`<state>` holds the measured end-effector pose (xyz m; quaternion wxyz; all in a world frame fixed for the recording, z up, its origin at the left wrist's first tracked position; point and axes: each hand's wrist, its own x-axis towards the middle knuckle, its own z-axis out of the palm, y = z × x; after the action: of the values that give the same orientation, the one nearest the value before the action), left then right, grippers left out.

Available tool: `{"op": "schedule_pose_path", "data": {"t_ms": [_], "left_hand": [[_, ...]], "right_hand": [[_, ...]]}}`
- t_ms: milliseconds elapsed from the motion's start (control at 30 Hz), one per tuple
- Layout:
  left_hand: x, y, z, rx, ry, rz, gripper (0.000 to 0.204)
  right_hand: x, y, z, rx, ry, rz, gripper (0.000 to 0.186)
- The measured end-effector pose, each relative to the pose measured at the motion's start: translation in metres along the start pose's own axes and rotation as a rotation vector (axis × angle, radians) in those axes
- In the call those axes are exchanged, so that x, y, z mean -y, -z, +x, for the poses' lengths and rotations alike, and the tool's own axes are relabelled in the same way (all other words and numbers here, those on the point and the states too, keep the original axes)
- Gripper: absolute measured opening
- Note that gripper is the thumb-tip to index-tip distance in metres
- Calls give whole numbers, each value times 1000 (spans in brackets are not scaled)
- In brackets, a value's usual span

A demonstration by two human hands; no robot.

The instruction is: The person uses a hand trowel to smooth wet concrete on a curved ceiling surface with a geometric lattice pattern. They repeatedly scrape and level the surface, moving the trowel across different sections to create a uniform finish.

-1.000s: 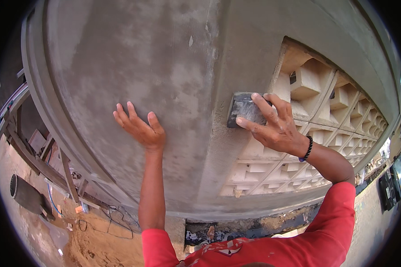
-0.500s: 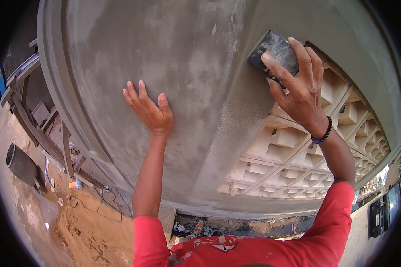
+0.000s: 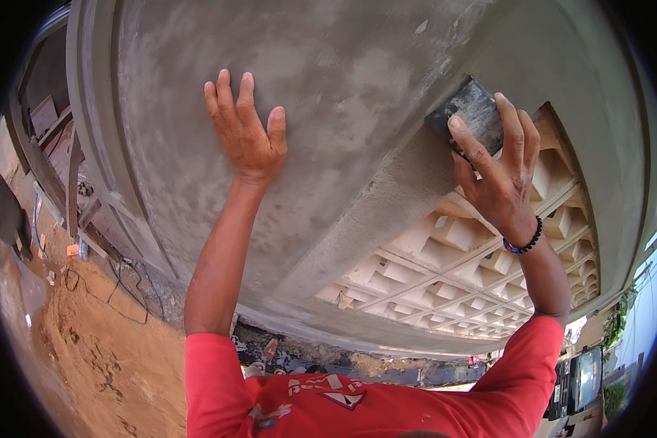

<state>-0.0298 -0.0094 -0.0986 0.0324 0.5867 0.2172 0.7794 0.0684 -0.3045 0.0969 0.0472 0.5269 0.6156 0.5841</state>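
Observation:
My left hand (image 3: 247, 135) rests open on the grey plastered wall (image 3: 321, 168), its fingers spread. My right hand (image 3: 500, 171), with a beaded bracelet at the wrist, grips a dark, dusty rectangular block (image 3: 471, 102) against a band of plaster just above the upper corner of a recessed panel of pale lattice blocks (image 3: 445, 292). The grip hides part of the block's lower side. Both forearms rise from red sleeves at the bottom.
At left are weathered timber framing (image 3: 73, 182), a dark bucket (image 3: 7, 208), cables and sandy ground (image 3: 102, 365). A dark vehicle (image 3: 584, 383) stands at lower right, near greenery. A debris-filled trench runs along the wall's base.
My left hand has moved up the wall. My right hand carried the block up and to the right, then slightly down within the last half second. The view has shifted.

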Motion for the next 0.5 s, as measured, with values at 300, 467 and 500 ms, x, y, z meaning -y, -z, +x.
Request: {"op": "schedule_pose_path", "data": {"t_ms": [300, 467, 500], "left_hand": [[4, 2, 4, -4, -23, -9, 58], [0, -2, 6, -16, -32, 0, 58], [0, 1, 5, 2, -23, -2, 59]], "right_hand": [[21, -15, 12, -34, 37, 97, 61], [-30, 5, -3, -68, 11, -37, 62], [-42, 13, 10, -106, -49, -101, 62]]}}
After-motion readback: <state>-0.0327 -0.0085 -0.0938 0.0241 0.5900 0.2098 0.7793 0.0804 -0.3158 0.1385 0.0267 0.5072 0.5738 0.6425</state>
